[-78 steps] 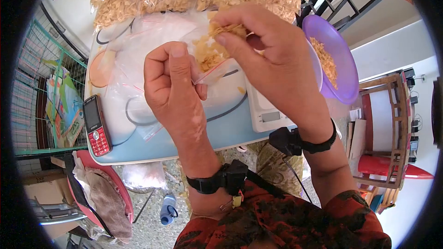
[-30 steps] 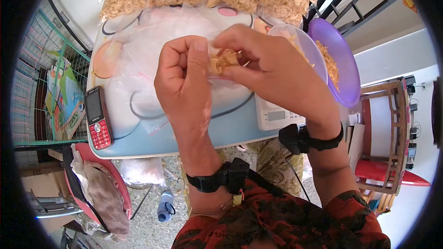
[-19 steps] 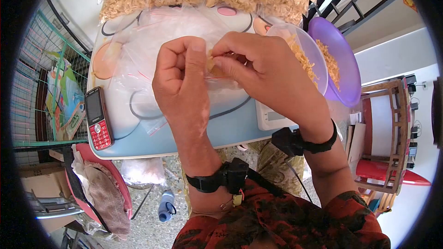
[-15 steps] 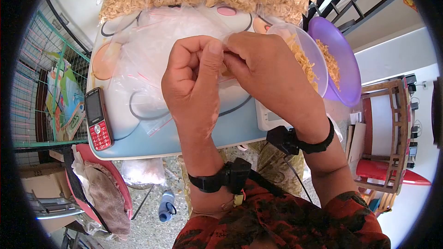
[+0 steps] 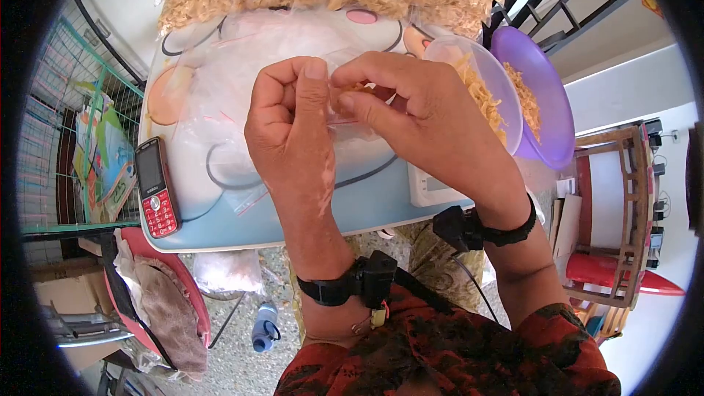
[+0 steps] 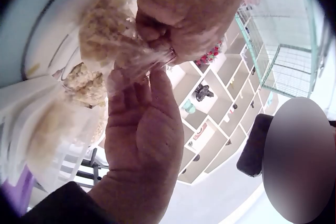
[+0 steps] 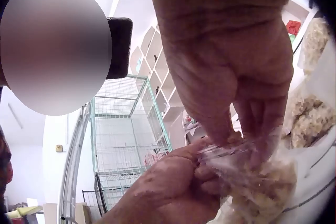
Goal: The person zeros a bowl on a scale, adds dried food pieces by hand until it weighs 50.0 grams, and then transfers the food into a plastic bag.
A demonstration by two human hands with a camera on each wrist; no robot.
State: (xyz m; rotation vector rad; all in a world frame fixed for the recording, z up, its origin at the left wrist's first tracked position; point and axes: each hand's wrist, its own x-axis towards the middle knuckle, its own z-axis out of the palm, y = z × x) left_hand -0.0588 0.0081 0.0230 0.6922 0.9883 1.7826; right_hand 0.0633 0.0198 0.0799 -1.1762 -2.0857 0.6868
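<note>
left hand (image 5: 290,121): fingers curled, thumb pinching the edge of a clear bag (image 7: 260,190), left of and beyond the white scale (image 5: 419,185).
right hand (image 5: 433,110): thumb and fingers curled onto the mouth of the same bag, just beside the left fingertips; what else lay in that pinch could not be told.
clear bag: hung between the two hands, pale flakes (image 6: 100,45) inside, beyond the scale and to its left.
white scale: rested on the bench (image 5: 213,237), partly hidden by the right arm (image 5: 506,191).
translucent bowl (image 5: 512,99): stood just beyond the scale, slightly right, with yellowish flakes in it; whether it sat on the scale was hidden.
purple basin (image 5: 561,103): farther right of the scale, also holding flakes.
loose plastic bags (image 5: 227,88): spread left of the scale.
keypad phone (image 5: 156,187): red and black, well left of the scale.
filled bags (image 5: 279,0): massed well beyond the scale, packed with flakes.
blue bottle (image 5: 265,328): on the floor, left of the scale.
</note>
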